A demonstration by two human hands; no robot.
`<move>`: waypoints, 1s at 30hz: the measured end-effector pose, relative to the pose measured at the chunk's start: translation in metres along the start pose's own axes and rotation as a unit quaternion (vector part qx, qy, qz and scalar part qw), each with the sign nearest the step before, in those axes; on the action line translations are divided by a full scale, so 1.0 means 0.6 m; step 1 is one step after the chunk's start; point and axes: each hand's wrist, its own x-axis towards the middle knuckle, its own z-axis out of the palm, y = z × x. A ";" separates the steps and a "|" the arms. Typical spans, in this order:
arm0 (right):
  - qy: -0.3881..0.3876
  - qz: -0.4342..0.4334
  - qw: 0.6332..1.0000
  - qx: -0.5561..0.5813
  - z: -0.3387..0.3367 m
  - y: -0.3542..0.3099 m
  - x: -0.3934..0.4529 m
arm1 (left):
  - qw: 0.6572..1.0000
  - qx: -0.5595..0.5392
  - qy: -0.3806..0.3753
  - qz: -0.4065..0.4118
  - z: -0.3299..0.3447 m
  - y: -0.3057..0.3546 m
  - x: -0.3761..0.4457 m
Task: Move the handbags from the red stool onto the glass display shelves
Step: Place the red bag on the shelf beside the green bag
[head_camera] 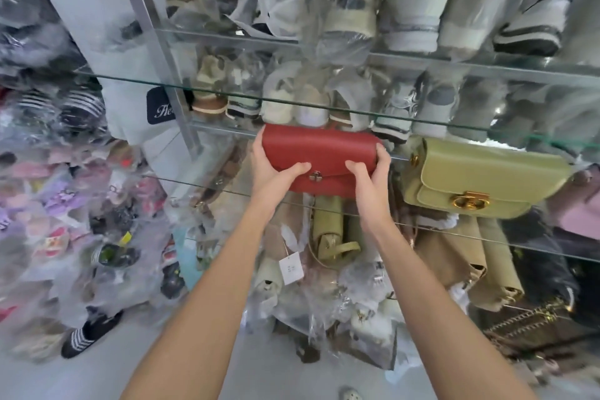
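- The red handbag (319,159), a flap clutch with a round metal clasp, was held flap-forward at the front edge of the middle glass shelf (227,190), just under the shelf of wrapped shoes; whether its base already rested on the glass could not be told.
- Just to the right of the red handbag, the green handbag (483,177) with a gold clasp already sat on what looked like the same shelf, so at least one bag seemed placed and this one looked mid-placement.
- The red stool was out of view, so how many bags were left could not be judged.
- The left hand (271,166) gripped the left end of the red handbag, fingers wrapped behind it and thumb pressed on the front flap near the clasp.
- The right hand (371,167) mirrored that grip on the right end, thumb on the flap, fingers curled over the top corner.
- Above the red handbag stood rows of shoes in plastic bags (292,101).
- Below it lay more bags, beige and olive, with a white price tag (291,268) hanging among them.
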 end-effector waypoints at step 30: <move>0.109 0.078 0.990 0.053 -0.146 -0.020 -0.170 | 0.990 -0.062 -0.098 -0.082 0.136 0.019 -0.226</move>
